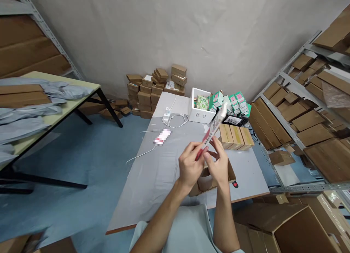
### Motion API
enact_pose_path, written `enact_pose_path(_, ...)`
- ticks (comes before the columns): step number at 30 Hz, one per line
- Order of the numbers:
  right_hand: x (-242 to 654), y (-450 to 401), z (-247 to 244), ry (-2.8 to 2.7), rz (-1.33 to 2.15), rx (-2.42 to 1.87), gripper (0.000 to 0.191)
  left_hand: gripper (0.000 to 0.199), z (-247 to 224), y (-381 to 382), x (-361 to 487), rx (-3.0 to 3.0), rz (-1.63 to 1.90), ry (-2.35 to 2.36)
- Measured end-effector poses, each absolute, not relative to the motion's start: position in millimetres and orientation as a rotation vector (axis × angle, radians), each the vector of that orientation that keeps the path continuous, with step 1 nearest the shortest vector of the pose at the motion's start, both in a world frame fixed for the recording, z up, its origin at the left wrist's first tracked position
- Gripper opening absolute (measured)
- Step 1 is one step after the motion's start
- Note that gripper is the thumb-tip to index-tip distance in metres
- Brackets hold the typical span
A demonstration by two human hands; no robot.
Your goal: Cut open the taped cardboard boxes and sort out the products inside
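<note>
Both my hands are raised over the near part of the grey table (153,183). My left hand (189,163) is closed round the lower end of a slim red-and-white package (212,129), which tilts up and to the right. Fingers of my right hand (219,164) pinch its lower right edge. Fine print on the package is too small to read. Directly below the hands sits an open cardboard box (232,171), partly hidden by them. By that box's right side lies a small red-and-black object (235,184).
A white foam box (201,116) and a black crate (235,121) of green-and-white boxes stand at the back. Several brown boxes (235,137) sit before them. A charger with cable (166,116) lies left. Shelves (291,125) flank the table's right side.
</note>
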State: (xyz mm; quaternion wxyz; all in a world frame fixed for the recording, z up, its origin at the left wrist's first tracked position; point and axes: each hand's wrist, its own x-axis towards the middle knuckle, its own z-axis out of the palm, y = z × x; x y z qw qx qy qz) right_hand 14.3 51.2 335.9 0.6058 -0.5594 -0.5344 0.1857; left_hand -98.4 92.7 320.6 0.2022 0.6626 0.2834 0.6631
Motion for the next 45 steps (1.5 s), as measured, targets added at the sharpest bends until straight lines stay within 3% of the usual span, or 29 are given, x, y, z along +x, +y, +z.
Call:
enact_pose_path(6,35,49,334,-0.921,0.499,-1.302,0.054,0.053,324,92,-114,2.142,1.217,0.513)
enact_pose_path(11,55,33,332,-0.904,0.714,-1.188,0.061,0.065,320,124,-139,1.746,1.374,0.929)
enact_pose_path(16,54,29,331,-0.943,0.797,-1.144,0.063,0.078,313,135,-148,1.303,1.050,0.674)
enact_pose_path(21,53,44,327,-0.937,0.821,-1.207,0.064,0.070,314,128,-142,1.190,1.138,0.725)
enact_pose_path(26,50,56,323,-0.900,0.393,-1.336,0.073,0.054,320,121,-133,1.374,1.516,0.916)
enact_pose_path(31,19,52,327,-1.122,0.660,-1.182,0.071,0.036,315,106,-112,1.672,1.832,1.051)
enact_pose_path(35,-3,52,330,-1.149,0.600,-1.231,0.069,0.022,309,94,-98,1.928,1.847,0.909)
enact_pose_path(40,22,56,326,-0.971,0.567,-1.230,0.059,0.035,316,101,-114,2.035,1.478,0.535)
enact_pose_path(45,51,47,313,-0.947,0.808,-1.154,0.058,0.011,310,132,-145,1.621,1.620,0.815)
